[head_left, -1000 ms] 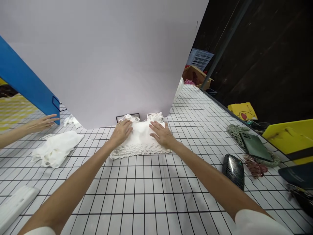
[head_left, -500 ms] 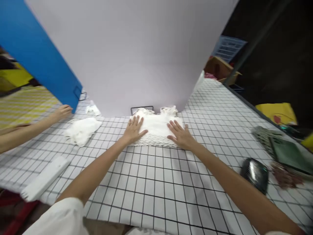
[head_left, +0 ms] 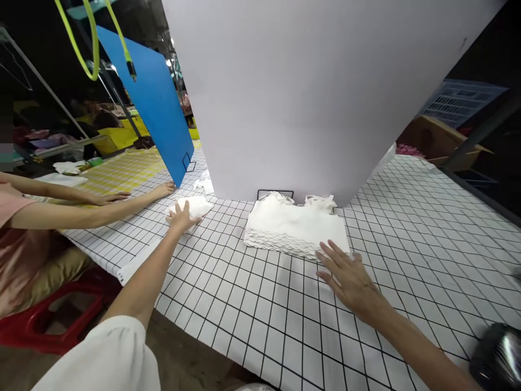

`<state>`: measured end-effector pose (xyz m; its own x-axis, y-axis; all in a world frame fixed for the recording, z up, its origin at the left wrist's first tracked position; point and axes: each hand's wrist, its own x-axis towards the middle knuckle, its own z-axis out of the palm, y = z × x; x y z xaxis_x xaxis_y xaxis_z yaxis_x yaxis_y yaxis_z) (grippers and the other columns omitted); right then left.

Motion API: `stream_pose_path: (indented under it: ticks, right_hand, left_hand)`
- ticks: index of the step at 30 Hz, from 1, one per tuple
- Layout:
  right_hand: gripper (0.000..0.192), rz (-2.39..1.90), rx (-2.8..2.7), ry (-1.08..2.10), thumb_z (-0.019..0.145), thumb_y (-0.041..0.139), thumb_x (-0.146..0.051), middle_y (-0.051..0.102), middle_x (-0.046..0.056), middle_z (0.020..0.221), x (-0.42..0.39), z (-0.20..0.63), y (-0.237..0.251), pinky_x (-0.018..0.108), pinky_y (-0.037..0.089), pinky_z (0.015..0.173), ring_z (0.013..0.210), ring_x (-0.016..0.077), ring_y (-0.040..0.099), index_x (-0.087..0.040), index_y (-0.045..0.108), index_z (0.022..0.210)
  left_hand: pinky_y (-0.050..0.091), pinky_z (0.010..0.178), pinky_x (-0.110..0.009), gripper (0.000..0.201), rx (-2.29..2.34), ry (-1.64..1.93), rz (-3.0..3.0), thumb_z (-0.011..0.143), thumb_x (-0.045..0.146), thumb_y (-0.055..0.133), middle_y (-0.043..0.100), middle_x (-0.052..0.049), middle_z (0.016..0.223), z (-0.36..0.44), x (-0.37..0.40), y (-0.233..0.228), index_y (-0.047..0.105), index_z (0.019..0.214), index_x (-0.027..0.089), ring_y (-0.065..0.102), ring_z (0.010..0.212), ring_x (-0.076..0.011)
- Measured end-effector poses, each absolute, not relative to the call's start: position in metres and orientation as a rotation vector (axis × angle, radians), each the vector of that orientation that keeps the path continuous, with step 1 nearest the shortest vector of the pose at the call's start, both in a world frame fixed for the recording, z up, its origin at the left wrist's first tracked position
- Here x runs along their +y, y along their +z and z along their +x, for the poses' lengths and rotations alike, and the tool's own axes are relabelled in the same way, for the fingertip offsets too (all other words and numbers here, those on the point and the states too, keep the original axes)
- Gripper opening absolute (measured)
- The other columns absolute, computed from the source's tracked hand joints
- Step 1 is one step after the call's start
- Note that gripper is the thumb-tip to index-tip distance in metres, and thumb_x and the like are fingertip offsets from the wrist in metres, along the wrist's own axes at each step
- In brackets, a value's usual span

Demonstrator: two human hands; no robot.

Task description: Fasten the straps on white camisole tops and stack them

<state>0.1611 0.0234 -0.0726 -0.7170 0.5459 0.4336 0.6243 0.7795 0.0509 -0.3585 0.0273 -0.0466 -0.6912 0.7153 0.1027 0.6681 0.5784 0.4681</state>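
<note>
The left hand (head_left: 182,216) lies palm down on a small crumpled white cloth (head_left: 194,206), fingers spread over its near side, pressing rather than gripping it. This cloth sits near the left edge of the bench (head_left: 407,233), whose top is white with a black grid. The right hand (head_left: 349,276) is open and flat, fingers stretched apart — its fingertips (head_left: 325,248) touch the near right corner of a folded stack of white garments (head_left: 296,231), while the palm rests on the gridded surface just in front of it.

The stack lies toward the far middle of the bench, squared up, with scalloped layers showing along its near edge and thin straps bunched at its far edge. It butts against the foot of a large pale backdrop board (head_left: 309,87) that stands upright across the far side. A small black wire frame (head_left: 275,193) shows at the foot of that board, just behind the stack. The crumpled cloth and the stack are well apart, with bare grid between them.

To the left of the pale board leans a blue board (head_left: 152,108). Another person's hand (head_left: 163,189) reaches in from the left and rests on the bench at the lower corner of the blue board — just beyond the crumpled cloth. A dark, shiny object (head_left: 497,358) sits at the near right corner of the bench, partly cut off.
</note>
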Motion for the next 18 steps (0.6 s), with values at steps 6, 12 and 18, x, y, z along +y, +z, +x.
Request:
stream_pose_path:
  ticks: [6,12,18]
  right_hand:
    - [0.039,-0.695,-2.661,-0.229,0.104,0.042,-0.027,0.056,0.016,0.145,0.001,0.133,-0.055,0.072,0.043,0.103,0.140,0.0363,0.047,-0.014,0.057,0.138]
    - [0.036,-0.690,-2.603,-0.094,0.103,0.046,-0.027,0.067,0.016,0.130,-0.005,0.128,-0.048,0.064,0.053,0.099,0.123,0.0319,0.064,-0.013,0.060,0.134]
    - [0.035,-0.549,-2.599,-0.051,0.100,0.047,-0.017,0.073,0.014,0.121,-0.029,0.116,-0.050,0.058,0.055,0.100,0.116,0.0279,0.068,-0.014,0.060,0.133]
  left_hand:
    - [0.053,0.072,-0.041,0.028,2.550,1.079,1.120,0.077,0.040,0.057,0.069,-0.016,0.085,-0.365,0.031,-0.023,0.065,0.087,0.015,0.066,0.088,-0.0340]
    - [0.043,0.048,-0.024,0.035,2.323,1.377,1.154,0.075,0.047,0.053,0.061,-0.004,0.068,-0.355,0.014,0.004,0.062,0.085,0.014,0.057,0.057,-0.0169]
    - [0.048,0.056,-0.029,0.025,2.427,1.121,1.223,0.070,0.036,0.057,0.067,-0.009,0.073,-0.367,0.035,-0.002,0.064,0.080,0.014,0.065,0.070,-0.0260]
